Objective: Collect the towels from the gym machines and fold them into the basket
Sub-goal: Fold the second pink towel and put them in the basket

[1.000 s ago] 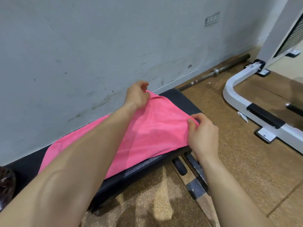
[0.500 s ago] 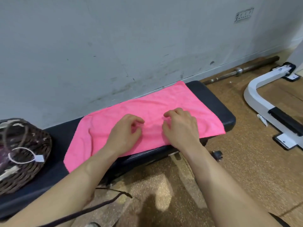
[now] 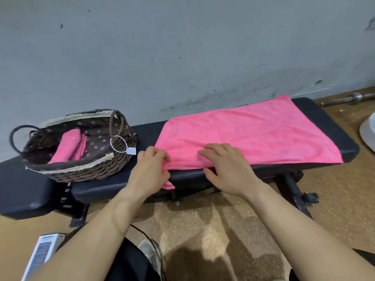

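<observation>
Both hands have shifted to the left end of the pink towel (image 3: 253, 134) since half a second ago, and the view has swung left with them, so the basket (image 3: 91, 173) now shows whole.

Towel: spread flat along the black table (image 3: 332, 128), right of centre frame, far edge close to the wall (image 3: 182, 57). Near-left corner bunched, with a tip hanging over the table's front edge.

Left hand (image 3: 150, 171): fingers (image 3: 160, 155) curled, pinching that bunched corner.

Right hand (image 3: 229, 169): fingers (image 3: 215, 151) loosely spread and resting on the towel's near edge, gripping nothing; thumb sits against the table's front.

Basket: left of frame on the same table, just beside the left hand. One folded pink towel (image 3: 69, 147) already lies inside.

Judgement: a fold is about to start from the left corner.

Risks:
- Only one corner is held, so a lift may drag the cloth askew and give a crooked fold.
- A pull toward the body could slide the towel off the front edge onto the floor (image 3: 203, 230), with only the flat right hand resisting.
- The left arm works close to the basket and could nudge it.
</observation>
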`<act>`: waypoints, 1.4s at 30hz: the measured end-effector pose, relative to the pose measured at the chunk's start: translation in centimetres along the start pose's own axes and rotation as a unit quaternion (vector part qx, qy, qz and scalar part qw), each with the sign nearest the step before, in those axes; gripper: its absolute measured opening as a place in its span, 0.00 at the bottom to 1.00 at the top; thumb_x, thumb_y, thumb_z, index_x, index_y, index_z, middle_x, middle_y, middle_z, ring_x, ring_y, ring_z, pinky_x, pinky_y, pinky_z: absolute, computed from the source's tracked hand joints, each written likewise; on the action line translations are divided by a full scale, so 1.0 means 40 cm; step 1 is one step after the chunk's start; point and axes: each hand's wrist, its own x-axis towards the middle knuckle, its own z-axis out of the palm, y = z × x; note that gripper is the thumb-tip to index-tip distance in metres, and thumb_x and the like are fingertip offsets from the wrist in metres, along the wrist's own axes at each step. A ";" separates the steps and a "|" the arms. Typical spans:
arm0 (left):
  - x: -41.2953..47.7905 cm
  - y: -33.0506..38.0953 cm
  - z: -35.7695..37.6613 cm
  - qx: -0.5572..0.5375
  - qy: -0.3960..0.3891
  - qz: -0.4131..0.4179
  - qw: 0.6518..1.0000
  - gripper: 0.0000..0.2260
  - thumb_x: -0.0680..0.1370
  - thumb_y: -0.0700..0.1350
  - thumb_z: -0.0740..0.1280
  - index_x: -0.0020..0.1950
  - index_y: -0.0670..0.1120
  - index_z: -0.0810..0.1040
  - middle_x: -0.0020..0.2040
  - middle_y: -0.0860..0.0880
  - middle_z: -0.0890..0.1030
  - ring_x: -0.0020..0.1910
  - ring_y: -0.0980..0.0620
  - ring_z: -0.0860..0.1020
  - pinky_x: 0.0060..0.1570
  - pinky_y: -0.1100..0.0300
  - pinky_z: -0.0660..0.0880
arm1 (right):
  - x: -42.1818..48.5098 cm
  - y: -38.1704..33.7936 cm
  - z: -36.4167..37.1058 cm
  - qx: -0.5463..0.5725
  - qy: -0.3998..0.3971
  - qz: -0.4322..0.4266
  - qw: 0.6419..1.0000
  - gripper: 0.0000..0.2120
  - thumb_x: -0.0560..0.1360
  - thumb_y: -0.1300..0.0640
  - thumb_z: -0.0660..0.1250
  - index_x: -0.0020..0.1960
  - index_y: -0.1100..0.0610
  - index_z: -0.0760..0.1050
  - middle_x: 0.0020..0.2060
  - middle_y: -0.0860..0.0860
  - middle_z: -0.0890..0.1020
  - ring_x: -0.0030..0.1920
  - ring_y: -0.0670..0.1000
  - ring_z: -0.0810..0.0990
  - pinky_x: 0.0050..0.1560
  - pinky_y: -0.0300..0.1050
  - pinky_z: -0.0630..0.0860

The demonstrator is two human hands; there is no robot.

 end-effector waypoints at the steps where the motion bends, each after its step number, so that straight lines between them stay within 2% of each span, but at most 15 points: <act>1: -0.001 -0.012 -0.008 -0.014 -0.015 -0.008 1.000 0.16 0.70 0.39 0.66 0.56 0.52 0.76 0.58 0.51 0.69 0.53 0.45 0.73 0.52 0.47 0.77 | 0.000 -0.015 0.008 -0.005 -0.021 -0.009 1.000 0.25 0.76 0.45 0.62 0.73 0.46 0.69 0.72 0.47 0.70 0.69 0.55 0.69 0.66 0.55 0.67; 3: 0.000 -0.028 -0.026 -0.026 -0.039 -0.011 0.999 0.16 0.70 0.37 0.65 0.54 0.52 0.76 0.58 0.51 0.71 0.46 0.45 0.79 0.48 0.48 0.78 | 0.002 -0.034 0.028 -0.016 -0.052 -0.018 0.998 0.25 0.78 0.44 0.63 0.74 0.44 0.68 0.72 0.46 0.69 0.70 0.54 0.66 0.68 0.55 0.65; 7: 0.000 -0.023 -0.055 0.031 -0.024 -0.008 0.999 0.13 0.71 0.42 0.65 0.53 0.53 0.78 0.52 0.53 0.78 0.53 0.48 0.78 0.48 0.52 0.77 | 0.011 -0.041 0.045 0.004 -0.037 -0.005 0.999 0.17 0.77 0.47 0.67 0.65 0.45 0.74 0.65 0.44 0.74 0.66 0.53 0.70 0.64 0.53 0.68; 12: -0.020 -0.017 -0.058 0.128 -0.078 0.008 0.989 0.22 0.69 0.46 0.72 0.58 0.50 0.67 0.54 0.52 0.76 0.53 0.45 0.77 0.42 0.49 0.77 | 0.013 -0.027 0.045 0.007 -0.040 -0.009 0.999 0.20 0.70 0.48 0.74 0.61 0.45 0.75 0.60 0.43 0.74 0.62 0.52 0.71 0.61 0.52 0.70; 17: -0.034 -0.038 -0.040 0.168 -0.040 0.080 0.982 0.09 0.69 0.41 0.67 0.45 0.52 0.73 0.50 0.54 0.74 0.52 0.47 0.75 0.34 0.55 0.70 | 0.000 -0.017 0.044 0.011 -0.021 -0.020 1.000 0.15 0.71 0.54 0.74 0.55 0.47 0.76 0.54 0.44 0.76 0.57 0.51 0.72 0.57 0.50 0.71; 20: -0.037 -0.067 -0.049 0.110 -0.062 0.082 0.989 0.04 0.67 0.46 0.67 0.37 0.54 0.72 0.47 0.58 0.75 0.55 0.51 0.75 0.39 0.54 0.76 | -0.018 -0.005 0.030 0.023 -0.002 -0.035 0.999 0.11 0.71 0.51 0.72 0.52 0.47 0.77 0.50 0.43 0.76 0.53 0.50 0.73 0.54 0.50 0.71; 23: -0.044 -0.086 -0.057 0.096 -0.135 0.048 0.985 0.03 0.68 0.52 0.68 0.34 0.56 0.76 0.71 0.58 0.71 0.70 0.53 0.68 0.59 0.51 0.75 | -0.035 0.024 0.005 0.043 0.066 0.009 0.997 0.11 0.74 0.49 0.66 0.55 0.49 0.78 0.52 0.45 0.77 0.54 0.51 0.74 0.54 0.52 0.72; 24: -0.045 -0.082 -0.061 0.097 -0.130 0.036 0.986 0.05 0.69 0.53 0.68 0.34 0.56 0.77 0.72 0.58 0.70 0.70 0.54 0.69 0.60 0.52 0.74 | -0.042 0.045 -0.002 0.030 0.095 0.041 0.994 0.12 0.76 0.50 0.65 0.58 0.49 0.78 0.55 0.47 0.78 0.56 0.54 0.75 0.56 0.53 0.72; 26: -0.044 -0.052 -0.066 0.081 -0.055 0.030 0.995 0.08 0.70 0.55 0.68 0.34 0.54 0.76 0.63 0.58 0.77 0.62 0.52 0.74 0.51 0.54 0.75 | -0.059 0.094 -0.009 -0.029 0.123 0.126 0.984 0.17 0.80 0.49 0.62 0.67 0.51 0.74 0.65 0.53 0.75 0.63 0.59 0.73 0.61 0.59 0.73; 28: -0.031 0.002 -0.061 0.034 0.032 0.052 0.998 0.07 0.72 0.55 0.66 0.39 0.54 0.76 0.52 0.57 0.78 0.54 0.50 0.76 0.47 0.53 0.75 | -0.084 0.139 -0.014 -0.060 0.115 0.214 0.968 0.22 0.80 0.49 0.61 0.72 0.55 0.69 0.71 0.59 0.69 0.69 0.65 0.67 0.64 0.63 0.69; 30: -0.008 0.067 -0.032 -0.016 0.044 0.098 0.994 0.08 0.75 0.54 0.65 0.52 0.54 0.77 0.58 0.55 0.77 0.59 0.49 0.75 0.53 0.51 0.75 | -0.113 0.169 -0.019 -0.055 0.136 0.278 0.949 0.24 0.80 0.49 0.63 0.71 0.60 0.68 0.70 0.63 0.67 0.67 0.67 0.67 0.64 0.63 0.69; 33: 0.050 0.191 0.037 -0.065 -0.028 0.159 0.985 0.17 0.79 0.52 0.64 0.68 0.53 0.74 0.72 0.51 0.71 0.72 0.48 0.67 0.68 0.51 0.68 | -0.149 0.187 -0.035 -0.047 0.214 0.300 0.929 0.14 0.77 0.52 0.66 0.56 0.61 0.74 0.54 0.61 0.76 0.52 0.64 0.74 0.49 0.56 0.72; 35: 0.107 0.272 0.070 -0.071 -0.056 0.173 0.981 0.21 0.80 0.52 0.62 0.74 0.54 0.69 0.77 0.49 0.65 0.76 0.47 0.62 0.74 0.53 0.61 | -0.169 0.196 -0.038 0.007 0.197 0.324 0.925 0.09 0.78 0.50 0.64 0.44 0.55 0.72 0.41 0.52 0.78 0.41 0.58 0.76 0.39 0.51 0.73; 38: 0.194 0.340 0.112 0.003 -0.088 0.175 0.981 0.25 0.82 0.56 0.57 0.79 0.55 0.59 0.81 0.47 0.54 0.80 0.43 0.53 0.77 0.46 0.53 | -0.193 0.214 -0.030 0.094 0.144 0.381 0.909 0.17 0.78 0.43 0.64 0.36 0.52 0.74 0.29 0.47 0.78 0.34 0.54 0.79 0.36 0.48 0.73; 42: 0.267 0.347 0.152 0.072 -0.131 0.141 0.979 0.29 0.81 0.64 0.51 0.81 0.59 0.49 0.82 0.50 0.44 0.80 0.41 0.44 0.76 0.38 0.46 | -0.192 0.229 -0.041 0.123 0.131 0.403 0.897 0.28 0.78 0.39 0.64 0.28 0.58 0.73 0.20 0.48 0.72 0.25 0.55 0.75 0.30 0.45 0.68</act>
